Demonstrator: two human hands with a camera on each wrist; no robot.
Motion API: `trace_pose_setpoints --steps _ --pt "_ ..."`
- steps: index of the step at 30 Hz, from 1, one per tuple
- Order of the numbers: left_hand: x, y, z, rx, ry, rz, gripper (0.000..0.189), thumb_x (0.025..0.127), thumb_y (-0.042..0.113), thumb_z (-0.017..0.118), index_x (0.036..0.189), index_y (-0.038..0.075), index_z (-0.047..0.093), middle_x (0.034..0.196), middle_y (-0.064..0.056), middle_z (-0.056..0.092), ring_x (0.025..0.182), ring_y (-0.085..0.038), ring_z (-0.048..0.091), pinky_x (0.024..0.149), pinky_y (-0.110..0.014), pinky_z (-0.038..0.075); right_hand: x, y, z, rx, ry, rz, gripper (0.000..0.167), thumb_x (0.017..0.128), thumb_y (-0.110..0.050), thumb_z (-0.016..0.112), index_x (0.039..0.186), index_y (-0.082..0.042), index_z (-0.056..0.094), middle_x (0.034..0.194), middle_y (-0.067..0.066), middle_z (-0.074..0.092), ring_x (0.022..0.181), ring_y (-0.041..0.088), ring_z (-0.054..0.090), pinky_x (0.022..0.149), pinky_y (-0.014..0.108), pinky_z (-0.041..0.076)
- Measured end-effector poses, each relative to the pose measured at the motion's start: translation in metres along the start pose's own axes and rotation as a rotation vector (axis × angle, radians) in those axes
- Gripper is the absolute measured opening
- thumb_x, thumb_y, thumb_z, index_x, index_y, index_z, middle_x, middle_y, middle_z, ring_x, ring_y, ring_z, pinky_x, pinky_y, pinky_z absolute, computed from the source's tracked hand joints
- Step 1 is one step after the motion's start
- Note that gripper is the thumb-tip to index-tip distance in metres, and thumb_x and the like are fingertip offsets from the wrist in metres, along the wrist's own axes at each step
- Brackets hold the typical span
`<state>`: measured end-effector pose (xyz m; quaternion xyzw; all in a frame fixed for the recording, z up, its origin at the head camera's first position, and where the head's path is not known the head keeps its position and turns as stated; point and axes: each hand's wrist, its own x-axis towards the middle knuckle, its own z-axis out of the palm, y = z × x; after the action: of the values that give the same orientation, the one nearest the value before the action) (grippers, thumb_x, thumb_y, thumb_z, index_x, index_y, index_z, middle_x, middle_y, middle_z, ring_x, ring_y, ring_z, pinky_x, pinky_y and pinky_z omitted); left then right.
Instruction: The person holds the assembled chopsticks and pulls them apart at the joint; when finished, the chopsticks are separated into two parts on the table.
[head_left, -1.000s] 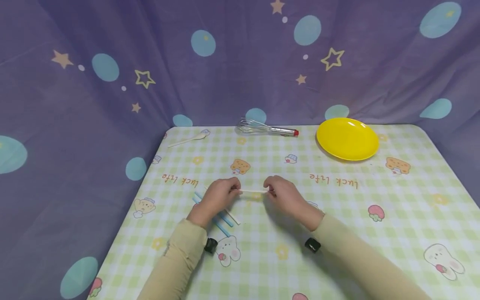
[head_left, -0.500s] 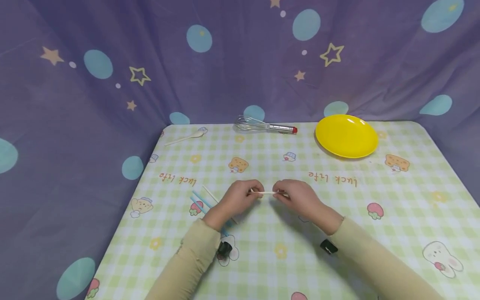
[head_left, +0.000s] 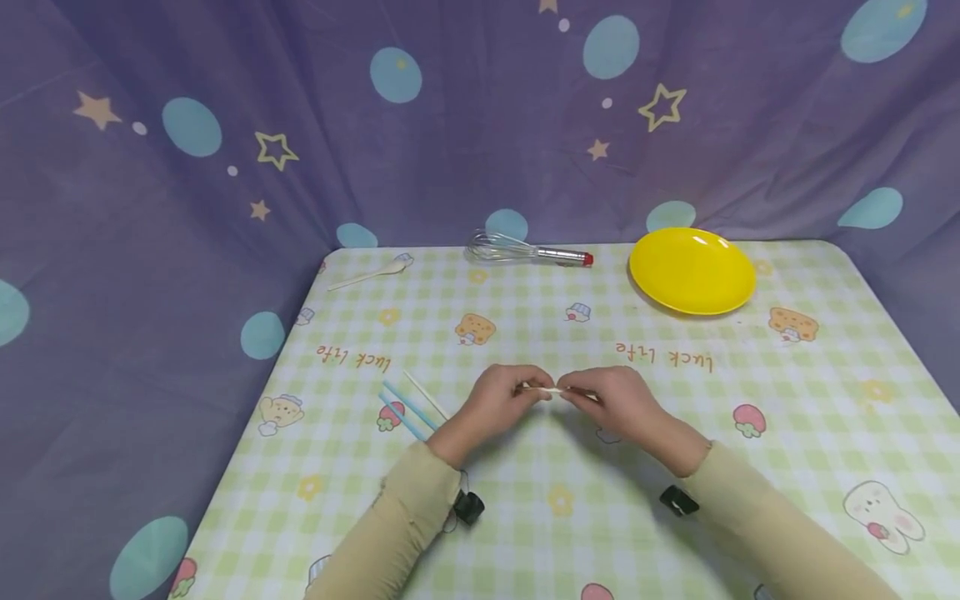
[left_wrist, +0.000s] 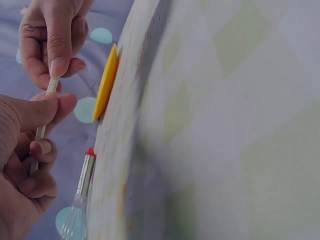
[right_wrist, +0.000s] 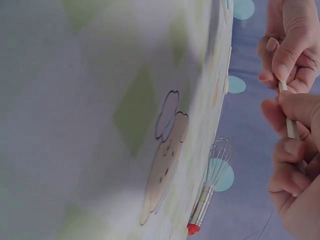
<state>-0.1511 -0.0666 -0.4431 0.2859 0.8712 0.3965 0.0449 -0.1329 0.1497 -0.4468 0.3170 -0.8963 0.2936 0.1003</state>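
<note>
Both hands meet at the middle of the table, pinching a thin, pale cream stick (head_left: 554,390) between thumbs and fingers. My left hand (head_left: 498,408) grips its left part, and my right hand (head_left: 618,402) grips the right part, the fingertips nearly touching. In the left wrist view a length of the stick (left_wrist: 40,131) runs down through the curled left fingers. The right wrist view has the stick (right_wrist: 291,128) passing under the right thumb. Most of it is hidden by fingers. Beside the left wrist lie two light blue sticks (head_left: 401,414) and a white stick (head_left: 424,393), partly covered by that arm.
A wire whisk (head_left: 528,251) with a red-tipped handle lies at the back edge. Right of it is a yellow plate (head_left: 692,271). A pale spoon (head_left: 372,272) lies at the back left. A purple patterned curtain (head_left: 465,125) hangs behind the checked tablecloth (head_left: 570,542).
Both hands have shifted right, and the gap between them has closed, so less of the stick shows. The left arm has moved off part of the loose sticks' upper ends.
</note>
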Motion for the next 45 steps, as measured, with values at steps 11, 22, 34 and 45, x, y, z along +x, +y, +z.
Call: trace_pose_setpoints --steps 11,22,34,45 --pt "0.002 0.003 0.018 -0.075 0.048 -0.054 0.009 0.091 0.018 0.07 0.097 0.019 0.076 0.097 0.009 0.073 0.081 -0.001 0.064 0.072 -0.02 0.051 -0.011 0.011 -0.007 0.021 0.041 -0.039 0.012 0.088 -0.014 0.073 0.097 -0.02 0.077 0.089 -0.008 0.074 0.072 0.001 0.064 0.064 0.029 0.052" --pt "0.013 0.008 0.024 -0.089 0.051 -0.05 0.009 0.09 0.021 0.07 0.095 0.018 0.076 0.094 0.009 0.073 0.081 0.001 0.063 0.072 -0.019 0.05 -0.013 0.023 -0.018 0.024 0.037 -0.049 0.018 0.083 -0.008 0.076 0.099 -0.015 0.078 0.092 -0.006 0.074 0.079 0.01 0.07 0.069 0.034 0.055" --pt "0.023 -0.011 0.004 -0.034 0.107 -0.177 0.016 0.098 0.012 0.059 0.11 0.011 0.07 0.095 0.004 0.073 0.089 -0.014 0.067 0.075 -0.029 0.051 -0.035 0.053 -0.029 0.021 -0.079 0.171 0.013 0.089 -0.004 0.068 0.101 -0.006 0.074 0.093 0.002 0.072 0.086 0.021 0.067 0.077 0.041 0.054" --pt "0.065 -0.021 0.019 0.262 0.164 -0.317 0.017 0.094 0.013 0.065 0.109 0.01 0.074 0.104 -0.003 0.073 0.097 -0.02 0.067 0.085 -0.034 0.052 -0.019 0.032 -0.009 0.069 -0.24 0.265 0.004 0.087 -0.007 0.071 0.085 -0.01 0.073 0.079 -0.005 0.068 0.072 0.01 0.059 0.07 0.034 0.051"
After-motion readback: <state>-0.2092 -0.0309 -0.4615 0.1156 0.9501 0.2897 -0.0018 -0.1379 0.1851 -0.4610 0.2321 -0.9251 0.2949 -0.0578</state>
